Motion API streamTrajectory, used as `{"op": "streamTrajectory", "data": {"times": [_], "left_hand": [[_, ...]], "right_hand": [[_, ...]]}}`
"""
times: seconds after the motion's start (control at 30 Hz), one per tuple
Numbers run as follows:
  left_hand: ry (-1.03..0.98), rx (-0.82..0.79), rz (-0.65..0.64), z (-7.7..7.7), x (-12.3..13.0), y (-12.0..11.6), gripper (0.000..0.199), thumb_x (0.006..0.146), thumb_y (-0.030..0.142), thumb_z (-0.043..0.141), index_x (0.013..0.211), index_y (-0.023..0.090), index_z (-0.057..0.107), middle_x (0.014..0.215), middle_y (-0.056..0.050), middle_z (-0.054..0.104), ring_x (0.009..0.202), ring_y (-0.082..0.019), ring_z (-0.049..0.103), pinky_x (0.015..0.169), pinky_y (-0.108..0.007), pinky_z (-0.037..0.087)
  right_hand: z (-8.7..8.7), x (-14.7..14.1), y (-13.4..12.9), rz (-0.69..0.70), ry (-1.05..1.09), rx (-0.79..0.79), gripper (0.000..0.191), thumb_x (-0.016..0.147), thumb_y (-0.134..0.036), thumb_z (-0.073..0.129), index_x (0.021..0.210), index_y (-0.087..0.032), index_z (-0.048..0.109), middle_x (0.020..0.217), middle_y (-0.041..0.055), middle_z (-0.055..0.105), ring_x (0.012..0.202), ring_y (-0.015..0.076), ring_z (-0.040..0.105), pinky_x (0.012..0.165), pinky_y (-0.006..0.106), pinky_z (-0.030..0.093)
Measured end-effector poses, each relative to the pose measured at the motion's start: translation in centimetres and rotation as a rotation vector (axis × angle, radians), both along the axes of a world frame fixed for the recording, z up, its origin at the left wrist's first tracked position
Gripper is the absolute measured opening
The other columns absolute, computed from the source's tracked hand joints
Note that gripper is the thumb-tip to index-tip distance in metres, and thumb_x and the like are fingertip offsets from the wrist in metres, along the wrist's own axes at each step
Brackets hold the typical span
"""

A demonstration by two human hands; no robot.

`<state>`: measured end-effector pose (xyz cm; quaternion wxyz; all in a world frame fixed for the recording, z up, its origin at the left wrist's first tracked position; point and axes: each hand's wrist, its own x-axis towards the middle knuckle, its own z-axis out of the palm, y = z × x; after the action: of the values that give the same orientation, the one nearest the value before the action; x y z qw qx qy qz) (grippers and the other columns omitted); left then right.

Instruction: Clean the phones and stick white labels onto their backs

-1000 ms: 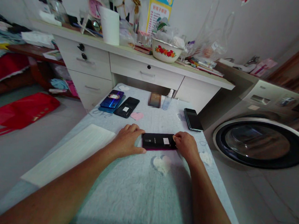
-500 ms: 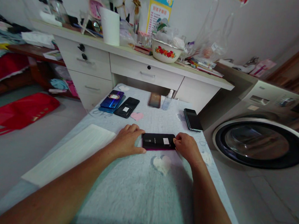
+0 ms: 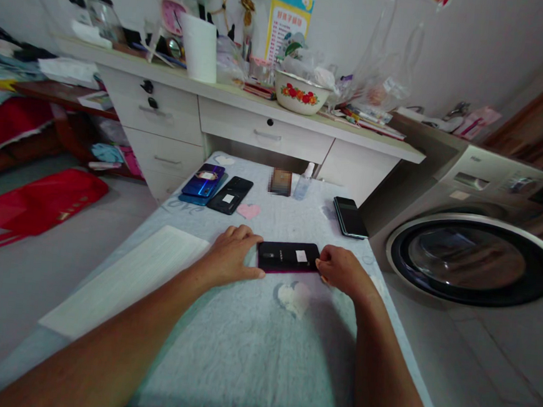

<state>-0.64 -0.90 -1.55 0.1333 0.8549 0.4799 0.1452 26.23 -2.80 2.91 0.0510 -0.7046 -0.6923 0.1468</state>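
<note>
A black phone (image 3: 288, 257) with a white sticker lies back up on the cloth-covered table (image 3: 250, 352), a magenta edge showing along its near side. At its left end is my left hand (image 3: 234, 257), thumb and forefinger spread apart at the two corners. My right hand (image 3: 341, 268) is at the other end, fingers curled together against the phone's right edge; its fingertips are partly hidden. Beyond my left hand lie a black phone (image 3: 239, 189) and blue phones (image 3: 204, 180), stacked. Stacked dark phones (image 3: 351, 218) sit at the right edge.
A white cloth strip (image 3: 129, 280) lies on the table's left side. At the far end stand a spray bottle (image 3: 304, 182) and a small blurred brown object (image 3: 280, 182). The desk (image 3: 268, 131) is behind, a washing machine (image 3: 475, 244) on the right.
My right hand has shifted slightly, its fingertips lower along the phone's right end. My left hand and the phone have stayed nearly in place.
</note>
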Motion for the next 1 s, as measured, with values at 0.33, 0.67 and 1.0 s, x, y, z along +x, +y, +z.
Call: {"op": "streamTrajectory", "data": {"times": [0.33,0.67,1.0], "left_hand": [[0.004,0.004,0.002,-0.1,0.0,0.0,0.072,0.066,0.060,0.067,0.126,0.023,0.054,0.119,-0.008,0.052,0.106,-0.029,0.046,0.093,-0.040,0.039],[-0.005,0.019,-0.003,-0.2,-0.1,0.1,0.070,0.066,0.060,0.068,0.125,0.024,0.054,0.118,-0.008,0.052,0.105,-0.028,0.047,0.093,-0.039,0.039],[0.003,0.005,0.005,0.1,0.1,-0.1,0.070,0.066,0.060,0.068,0.125,0.024,0.055,0.117,-0.008,0.052,0.105,-0.029,0.047,0.093,-0.039,0.039]], "right_hand": [[-0.4,-0.1,0.0,0.040,-0.001,0.046,0.013,0.078,-0.019,0.054,0.066,-0.018,0.059,0.061,0.0024,0.062,0.058,0.0123,0.049,0.055,0.025,0.025],[-0.8,-1.1,0.0,0.147,0.046,0.105,0.013,0.079,-0.019,0.054,0.069,-0.018,0.062,0.067,0.0030,0.063,0.065,0.0133,0.052,0.060,0.024,0.029],[-1.6,-1.4,0.2,0.224,0.124,0.185,0.011,0.081,-0.018,0.056,0.075,-0.017,0.065,0.078,0.0035,0.063,0.072,0.0129,0.053,0.065,0.023,0.033]]}}
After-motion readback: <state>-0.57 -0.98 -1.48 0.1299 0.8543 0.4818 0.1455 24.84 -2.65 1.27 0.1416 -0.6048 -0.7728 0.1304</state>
